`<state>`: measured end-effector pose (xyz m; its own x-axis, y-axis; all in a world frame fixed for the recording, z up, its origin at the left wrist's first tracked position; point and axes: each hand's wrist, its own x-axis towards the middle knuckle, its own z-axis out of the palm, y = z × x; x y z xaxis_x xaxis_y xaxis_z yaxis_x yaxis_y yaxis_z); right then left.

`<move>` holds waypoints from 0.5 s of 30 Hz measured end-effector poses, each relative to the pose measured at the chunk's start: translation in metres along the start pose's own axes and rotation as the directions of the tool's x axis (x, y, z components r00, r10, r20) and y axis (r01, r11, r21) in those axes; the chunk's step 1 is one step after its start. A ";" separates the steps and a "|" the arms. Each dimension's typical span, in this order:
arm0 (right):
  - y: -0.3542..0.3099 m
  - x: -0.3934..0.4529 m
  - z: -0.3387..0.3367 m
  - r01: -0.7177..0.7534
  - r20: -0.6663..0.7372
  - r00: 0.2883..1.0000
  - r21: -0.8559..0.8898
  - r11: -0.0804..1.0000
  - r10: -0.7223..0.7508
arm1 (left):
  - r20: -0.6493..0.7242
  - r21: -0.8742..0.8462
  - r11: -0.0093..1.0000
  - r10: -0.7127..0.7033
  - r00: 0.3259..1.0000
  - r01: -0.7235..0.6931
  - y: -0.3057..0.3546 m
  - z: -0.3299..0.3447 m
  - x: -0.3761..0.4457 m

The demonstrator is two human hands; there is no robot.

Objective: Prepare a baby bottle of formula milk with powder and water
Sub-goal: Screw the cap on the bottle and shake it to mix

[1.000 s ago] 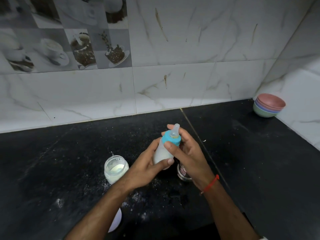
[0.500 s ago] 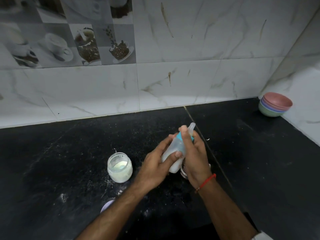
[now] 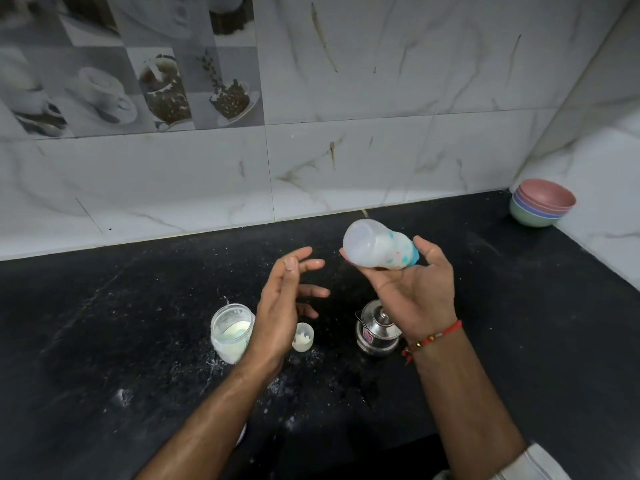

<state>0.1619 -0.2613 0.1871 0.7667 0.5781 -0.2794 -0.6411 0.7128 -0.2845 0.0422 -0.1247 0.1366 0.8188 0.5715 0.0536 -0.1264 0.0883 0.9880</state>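
Black stone bench (image 3: 104,341) dusted with spilled white powder, bottle work happening above it. Right hand (image 3: 415,292) grasps the baby bottle (image 3: 377,244) tipped nearly upside down, base toward the wall, blue collar down in the palm, fingers curled under and thumb over; judged a shaking or mixing hold, since milky liquid shows inside and the top looks on. Left hand (image 3: 287,299) is released, fingers loosely spread, holding nothing, hovering beside the bottle above the bench. Powder jar (image 3: 231,332) stands open just left of that wrist, partly covered by it. Small white cap or scoop cup (image 3: 303,337) sits right of the jar, powder stuck inside; can't tell which it is. Steel lidded pot (image 3: 377,332) stands below the right wrist, partly hidden, likely the water. Stacked bowls (image 3: 542,202) sit in the far corner, unused. Teat hidden in the palm. White round thing under the left forearm is mostly covered, can't identify
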 end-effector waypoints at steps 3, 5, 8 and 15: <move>0.002 -0.006 0.003 0.016 0.018 1.000 0.014 1.000 -0.016 | 0.016 0.035 0.999 -0.003 1.000 0.003 0.000 0.001 -0.003; 0.005 -0.009 0.005 0.034 0.021 0.999 0.001 0.999 -0.034 | 0.013 0.044 0.999 -0.005 1.000 0.004 0.002 0.003 -0.004; 0.011 -0.012 0.005 0.108 0.017 0.994 -0.159 0.981 -0.107 | 0.014 0.061 0.998 -0.004 1.000 0.003 0.003 0.004 -0.006; 0.008 -0.021 0.013 0.448 0.246 0.869 -0.758 0.474 -0.429 | 0.028 0.091 0.996 0.009 1.000 -0.012 0.008 0.008 -0.010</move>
<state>0.1411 -0.2628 0.2023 0.9500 0.2943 0.1045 0.0134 0.2961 -0.9551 0.0373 -0.1363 0.1452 0.8327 0.5497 0.0667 -0.0842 0.0067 0.9964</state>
